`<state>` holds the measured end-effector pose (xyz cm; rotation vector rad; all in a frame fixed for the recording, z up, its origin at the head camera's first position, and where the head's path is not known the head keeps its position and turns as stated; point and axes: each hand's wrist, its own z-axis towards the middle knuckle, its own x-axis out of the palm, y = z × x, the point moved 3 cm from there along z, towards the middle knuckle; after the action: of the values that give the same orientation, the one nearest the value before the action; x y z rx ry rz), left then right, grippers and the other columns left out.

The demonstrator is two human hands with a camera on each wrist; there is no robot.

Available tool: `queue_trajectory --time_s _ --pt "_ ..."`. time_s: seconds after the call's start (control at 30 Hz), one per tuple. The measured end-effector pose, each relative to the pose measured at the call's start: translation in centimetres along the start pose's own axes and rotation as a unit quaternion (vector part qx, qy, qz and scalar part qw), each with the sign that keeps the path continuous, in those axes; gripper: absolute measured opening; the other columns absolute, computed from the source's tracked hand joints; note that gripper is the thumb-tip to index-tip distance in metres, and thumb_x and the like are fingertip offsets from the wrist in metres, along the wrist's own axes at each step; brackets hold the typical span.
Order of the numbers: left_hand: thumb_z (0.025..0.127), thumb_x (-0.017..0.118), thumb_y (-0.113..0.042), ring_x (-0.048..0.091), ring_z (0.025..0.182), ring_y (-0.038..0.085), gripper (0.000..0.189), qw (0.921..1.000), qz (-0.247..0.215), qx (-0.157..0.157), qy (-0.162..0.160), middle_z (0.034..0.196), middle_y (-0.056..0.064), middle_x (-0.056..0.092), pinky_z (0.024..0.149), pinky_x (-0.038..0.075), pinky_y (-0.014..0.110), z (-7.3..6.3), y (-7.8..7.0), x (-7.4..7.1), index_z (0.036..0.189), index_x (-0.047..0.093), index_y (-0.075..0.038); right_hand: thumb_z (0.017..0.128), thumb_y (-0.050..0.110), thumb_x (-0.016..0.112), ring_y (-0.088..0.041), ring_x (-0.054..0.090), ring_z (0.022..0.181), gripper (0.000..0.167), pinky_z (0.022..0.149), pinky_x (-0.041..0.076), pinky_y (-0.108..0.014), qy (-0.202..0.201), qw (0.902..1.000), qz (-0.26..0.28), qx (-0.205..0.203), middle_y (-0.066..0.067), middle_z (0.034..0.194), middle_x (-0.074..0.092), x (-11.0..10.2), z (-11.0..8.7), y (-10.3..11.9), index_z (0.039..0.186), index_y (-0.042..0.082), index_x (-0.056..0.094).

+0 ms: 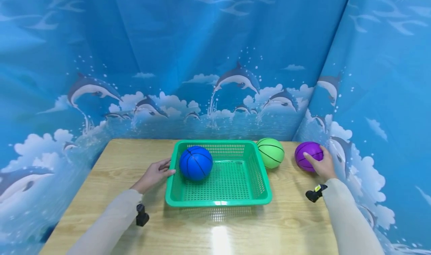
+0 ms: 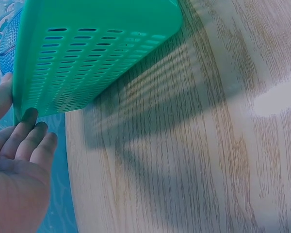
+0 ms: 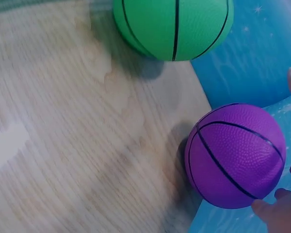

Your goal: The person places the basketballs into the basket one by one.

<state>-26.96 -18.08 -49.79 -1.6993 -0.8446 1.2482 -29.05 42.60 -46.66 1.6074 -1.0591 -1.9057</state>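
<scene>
A green plastic basket [image 1: 219, 203] with slotted walls stands on the table. My left hand [image 1: 155, 175] is at its left side, thumb over the rim and fingers [image 2: 26, 141] against the outer wall. Inside the basket, toward the left, lies a blue ball [image 1: 196, 163] with black seam lines. At the right, my right hand [image 1: 324, 166] is spread around a purple ball [image 3: 235, 158]. One fingertip meets the ball's lower edge in the right wrist view, while the thumb stands apart from it. Between basket and purple ball sits a light green ball [image 1: 270, 153].
The wooden table [image 1: 289, 217] ends at the back and right against a blue curtain [image 1: 188, 60] printed with dolphins. The green ball is right beside the basket's right rim. The purple ball lies close to the table's right edge.
</scene>
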Motion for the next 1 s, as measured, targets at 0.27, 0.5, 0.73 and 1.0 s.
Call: queue_trajectory --time_s 0.27,0.5,0.73,1.0 --pt "0.097 0.059 -0.022 0.037 0.135 0.042 0.068 0.9997 -0.022 -0.001 0.010 0.146 0.028 0.037 0.105 0.042 0.049 0.1 0.0 0.3 0.151 0.024 -0.001 0.093 0.045 0.056 -0.055 0.010 0.138 0.095 0.110 0.019 -0.067 0.023 0.9991 -0.030 0.020 -0.041 0.149 0.004 0.1 0.0 -0.1 0.149 -0.009 0.001" --pt "0.097 0.058 -0.022 0.037 0.134 0.042 0.067 1.0000 -0.001 -0.004 0.003 0.146 0.028 0.037 0.104 0.042 0.049 -0.1 -0.2 -0.1 0.151 0.024 -0.001 0.091 0.044 0.062 -0.056 0.019 0.133 0.090 0.107 0.022 -0.069 -0.026 0.9973 -0.069 -0.001 -0.038 0.145 0.021 1.6 -0.4 0.2 0.151 -0.004 0.014" --pt "0.097 0.058 -0.021 0.035 0.135 0.043 0.067 1.0000 -0.001 0.003 0.004 0.147 0.029 0.035 0.106 0.039 0.050 -0.1 -0.4 -0.3 0.151 0.023 0.000 0.088 0.028 0.069 -0.051 0.025 0.126 0.072 0.102 0.027 -0.065 -0.113 0.9905 -0.077 -0.012 -0.036 0.135 0.034 2.2 -0.4 0.8 0.144 -0.002 0.035" --pt "0.097 0.059 -0.021 0.034 0.137 0.041 0.068 0.9997 -0.014 -0.017 0.005 0.149 0.026 0.034 0.107 0.040 0.050 0.0 0.0 -0.1 0.152 0.023 -0.003 0.086 0.040 0.070 -0.061 0.007 0.134 0.103 0.103 0.021 -0.074 -0.023 0.9951 -0.081 0.052 -0.038 0.150 0.002 2.9 -0.5 -0.7 0.153 0.001 0.003"
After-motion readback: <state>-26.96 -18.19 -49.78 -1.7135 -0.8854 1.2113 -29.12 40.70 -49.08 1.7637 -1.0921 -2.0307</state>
